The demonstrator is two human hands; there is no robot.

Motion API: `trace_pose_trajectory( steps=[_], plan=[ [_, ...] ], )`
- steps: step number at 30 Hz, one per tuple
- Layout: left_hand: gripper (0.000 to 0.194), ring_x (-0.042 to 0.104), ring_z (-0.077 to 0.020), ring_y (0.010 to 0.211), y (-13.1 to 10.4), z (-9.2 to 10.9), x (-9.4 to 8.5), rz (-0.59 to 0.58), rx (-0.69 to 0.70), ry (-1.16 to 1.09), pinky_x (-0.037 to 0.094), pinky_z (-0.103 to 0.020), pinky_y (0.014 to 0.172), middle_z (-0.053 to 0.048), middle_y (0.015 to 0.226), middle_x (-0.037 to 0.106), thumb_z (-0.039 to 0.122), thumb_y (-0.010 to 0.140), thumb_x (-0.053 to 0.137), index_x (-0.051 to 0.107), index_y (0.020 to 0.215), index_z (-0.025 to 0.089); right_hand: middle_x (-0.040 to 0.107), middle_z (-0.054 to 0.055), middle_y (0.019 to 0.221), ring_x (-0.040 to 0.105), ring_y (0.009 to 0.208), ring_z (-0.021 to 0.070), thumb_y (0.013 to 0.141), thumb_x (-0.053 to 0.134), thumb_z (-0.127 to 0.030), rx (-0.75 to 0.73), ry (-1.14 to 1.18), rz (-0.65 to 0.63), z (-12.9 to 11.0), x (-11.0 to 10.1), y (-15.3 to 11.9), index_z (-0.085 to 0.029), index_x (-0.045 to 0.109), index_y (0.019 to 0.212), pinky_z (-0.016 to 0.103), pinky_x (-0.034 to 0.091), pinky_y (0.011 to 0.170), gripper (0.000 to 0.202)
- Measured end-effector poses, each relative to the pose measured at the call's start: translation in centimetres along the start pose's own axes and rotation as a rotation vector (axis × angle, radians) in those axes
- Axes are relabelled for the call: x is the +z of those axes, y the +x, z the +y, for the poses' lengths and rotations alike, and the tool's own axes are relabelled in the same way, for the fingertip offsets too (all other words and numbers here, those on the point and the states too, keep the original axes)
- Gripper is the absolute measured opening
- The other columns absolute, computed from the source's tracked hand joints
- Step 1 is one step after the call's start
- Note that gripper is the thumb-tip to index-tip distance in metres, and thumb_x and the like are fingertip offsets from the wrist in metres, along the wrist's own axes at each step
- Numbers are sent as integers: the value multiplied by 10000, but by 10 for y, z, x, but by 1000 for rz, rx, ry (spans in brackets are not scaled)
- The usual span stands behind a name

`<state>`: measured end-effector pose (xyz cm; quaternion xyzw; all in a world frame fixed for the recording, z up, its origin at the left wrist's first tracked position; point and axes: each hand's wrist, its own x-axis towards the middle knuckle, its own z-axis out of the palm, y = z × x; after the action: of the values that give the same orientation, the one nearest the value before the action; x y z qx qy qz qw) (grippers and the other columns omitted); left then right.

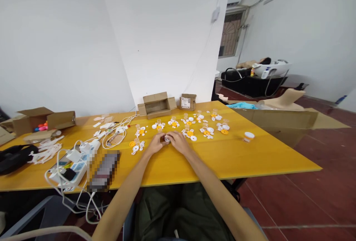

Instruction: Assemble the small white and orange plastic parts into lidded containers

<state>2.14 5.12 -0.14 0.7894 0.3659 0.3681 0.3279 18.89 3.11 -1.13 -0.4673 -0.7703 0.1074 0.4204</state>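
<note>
My left hand (155,144) and my right hand (177,141) meet over the middle of the table, fingers closed round a small clear plastic cup (167,139). The fingers hide most of it, and something whitish shows at its top. Beyond both hands lie several groups of parts: clear cups (205,125), white round lids (193,138), orange toothed discs (190,133) and small white pieces with dark marks (210,136). Nearest my left hand are a white disc (135,148) and an orange ring (132,144). Off to the right stands a clear jar with a white lid (249,136).
Two open cardboard boxes (157,106) (187,102) stand against the wall. On the left are a power strip (80,163) with white cables, a blurred dark device (105,170), a black strap (16,157) and a box of colourful items (52,120). The table's front edge (172,183) crosses my forearms.
</note>
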Motion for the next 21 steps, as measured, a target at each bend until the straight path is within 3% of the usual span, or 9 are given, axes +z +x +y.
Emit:
trace_pose_trajectory(
  steps=[10,21],
  plan=[
    [97,580,-182,798,0,4,0,9,1,20,476,-299,804,-2,810,649,155,719,717,704,812,179,768,30,869,694,842,200,916,585,-195,5,98,35,4,2,1,-245,735,860,279,488,762,168],
    [95,584,-190,806,0,5,-1,4,-2,27,489,-316,819,-10,806,653,194,722,737,702,810,183,759,25,832,686,820,196,913,578,-200,-21,137,50,6,3,1,-248,727,823,275,487,742,180]
  ],
)
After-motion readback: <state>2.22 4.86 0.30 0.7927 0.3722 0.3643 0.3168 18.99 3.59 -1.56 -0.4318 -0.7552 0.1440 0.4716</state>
